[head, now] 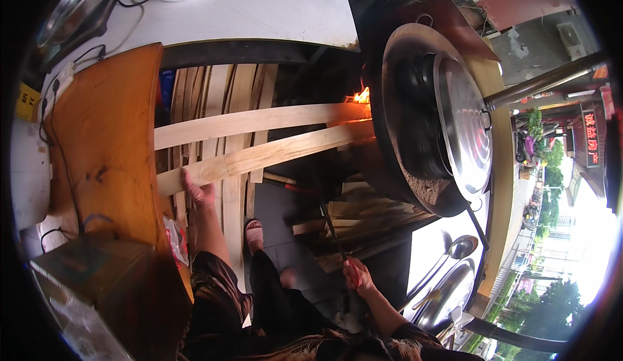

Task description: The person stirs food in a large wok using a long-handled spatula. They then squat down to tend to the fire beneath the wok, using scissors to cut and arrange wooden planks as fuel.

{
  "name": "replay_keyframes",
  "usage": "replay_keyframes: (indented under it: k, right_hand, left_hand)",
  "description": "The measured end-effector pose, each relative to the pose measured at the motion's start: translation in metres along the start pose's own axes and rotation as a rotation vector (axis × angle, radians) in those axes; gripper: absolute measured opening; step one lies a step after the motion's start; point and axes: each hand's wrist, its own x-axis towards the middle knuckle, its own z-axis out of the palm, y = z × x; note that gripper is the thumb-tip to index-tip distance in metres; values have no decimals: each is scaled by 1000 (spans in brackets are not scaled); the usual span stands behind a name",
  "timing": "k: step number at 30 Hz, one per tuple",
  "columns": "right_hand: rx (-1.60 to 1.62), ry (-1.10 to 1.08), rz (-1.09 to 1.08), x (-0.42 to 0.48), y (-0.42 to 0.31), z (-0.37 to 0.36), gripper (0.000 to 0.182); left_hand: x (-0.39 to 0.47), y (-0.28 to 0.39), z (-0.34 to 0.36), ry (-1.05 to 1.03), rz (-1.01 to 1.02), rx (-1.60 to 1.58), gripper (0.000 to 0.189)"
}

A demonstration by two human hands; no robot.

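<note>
Two long wooden boards run side by side into a fire under a large wok. My left hand rests against the near end of the lower board, thumb and fingers at its edge; whether it grips the board is unclear. The upper board lies beyond it, its far end at the flames. My right hand is closed around the red handle of a long, thin dark metal tool that points up toward the stove. A lidded black pot with a shiny metal lid stands in the wok.
A stack of planks lies beneath a white table. Split firewood lies on the floor below the wok. At the left is an orange wooden panel. A ladle and a metal lid lie at the lower right.
</note>
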Motion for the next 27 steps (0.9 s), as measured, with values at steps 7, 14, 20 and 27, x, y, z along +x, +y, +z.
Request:
replay_keyframes:
  k: [7,14,20,27]
  right_hand:
    - [-6,41,13,9,-24,7,39]
    - [25,52,77,11,-29,12,47]
    - [-21,39,46,11,-32,17,34]
    - [14,129,-85,21,-38,29,33]
  left_hand:
    - [-2,14,44,1,-57,-147,54]
    - [33,22,84,-189,-89,-277,45]
    - [61,25,81,-68,-416,-131,59]
    - [58,19,93,-179,-221,-74,60]
